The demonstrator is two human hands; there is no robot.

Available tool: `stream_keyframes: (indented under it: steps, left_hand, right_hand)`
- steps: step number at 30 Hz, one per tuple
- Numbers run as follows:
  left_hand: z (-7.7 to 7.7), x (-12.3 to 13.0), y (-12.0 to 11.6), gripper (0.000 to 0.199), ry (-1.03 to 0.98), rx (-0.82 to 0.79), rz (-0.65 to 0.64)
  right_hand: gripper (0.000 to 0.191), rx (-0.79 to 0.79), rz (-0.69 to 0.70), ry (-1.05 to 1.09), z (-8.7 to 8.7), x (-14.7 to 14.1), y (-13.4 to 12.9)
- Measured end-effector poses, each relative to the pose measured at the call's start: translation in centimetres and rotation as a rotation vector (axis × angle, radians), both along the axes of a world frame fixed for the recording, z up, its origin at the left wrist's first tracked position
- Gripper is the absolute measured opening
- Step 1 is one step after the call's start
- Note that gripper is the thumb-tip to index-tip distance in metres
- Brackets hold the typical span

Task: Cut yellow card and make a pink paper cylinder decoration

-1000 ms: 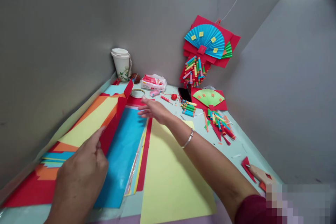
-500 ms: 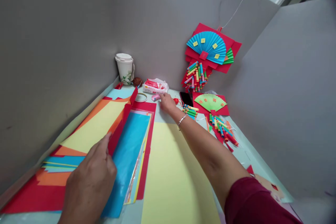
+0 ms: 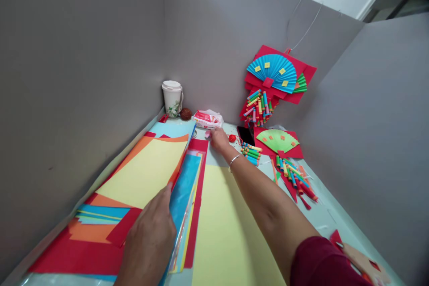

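Observation:
My left hand (image 3: 150,232) is closed on the right edge of a stack of coloured paper (image 3: 147,170), with a pale yellow sheet on top and orange beneath. Red, orange and blue pieces lie around its lower end. My right hand (image 3: 220,139) reaches far across the table, fingers drawn together at a small pink piece (image 3: 208,134). Its fingertips are partly hidden, so the grip cannot be made out fully. Just behind it is a tissue packet (image 3: 208,119). Under my right forearm lies a large pale yellow sheet (image 3: 228,228).
A white lidded cup (image 3: 172,98) and a brown ball (image 3: 185,114) stand at the back. A red ball (image 3: 232,138), a phone (image 3: 246,135), small paper rolls (image 3: 251,154) and a green fan decoration (image 3: 278,140) lie right. A blue fan decoration (image 3: 273,71) hangs on the partition (image 3: 208,40).
The view has shifted, so everything sits further right and lower. My left hand has pressed the lifted red edge of the paper stack inward. My right hand stays by the pink piece.

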State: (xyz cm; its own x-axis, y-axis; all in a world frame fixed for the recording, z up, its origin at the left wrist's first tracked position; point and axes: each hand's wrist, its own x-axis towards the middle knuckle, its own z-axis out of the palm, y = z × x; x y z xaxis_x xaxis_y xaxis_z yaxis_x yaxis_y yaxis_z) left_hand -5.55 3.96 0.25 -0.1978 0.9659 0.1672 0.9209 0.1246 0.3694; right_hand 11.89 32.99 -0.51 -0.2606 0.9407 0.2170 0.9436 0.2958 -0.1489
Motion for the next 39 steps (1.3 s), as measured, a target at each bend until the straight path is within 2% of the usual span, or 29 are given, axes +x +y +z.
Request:
stream_keyframes:
  steps: [4,9,17,22,28,30,33,37,39]
  left_hand:
    - [-0.1,0.8,0.0,0.053,-0.026,-0.072,-0.05]
    - [-0.5,1.6,-0.1,0.052,-0.032,-0.127,-0.071]
    - [-0.5,1.6,-0.1,0.055,0.024,-0.167,-0.126]
    - [-0.7,1.8,-0.2,0.055,0.139,-0.178,-0.182]
    - [-1.7,1.5,0.2,0.043,0.132,-0.033,-0.232]
    - [-1.3,1.5,0.2,0.037,-0.015,0.037,-0.266]
    - [0.0,1.9,-0.3,0.047,-0.481,0.063,-0.249]
    - [1.8,2.9,-1.2,0.057,-1.22,-0.275,-0.316]
    - [2.1,3.5,-1.5,0.056,-1.369,-0.428,-0.338]
  right_hand:
    - [0.028,0.01,-0.038,0.032,0.4,1.0,-0.6]
    - [0.028,-0.052,-0.002,0.1,1.1,2.0,-1.2]
    - [0.024,-0.111,-0.031,0.405,2.9,0.8,-2.7]
    - [0.008,-0.2,0.049,0.727,3.3,0.4,-6.0]
    - [0.015,-0.483,0.192,1.151,3.9,1.7,-12.8]
    - [0.017,-0.567,0.22,1.247,4.4,2.6,-15.9]
    - [0.02,-0.673,0.224,1.343,4.5,4.2,-20.8]
    - [0.024,-0.84,0.242,1.463,3.2,5.8,-26.2]
    - [0.025,-0.875,0.224,1.478,2.4,6.3,-28.2]
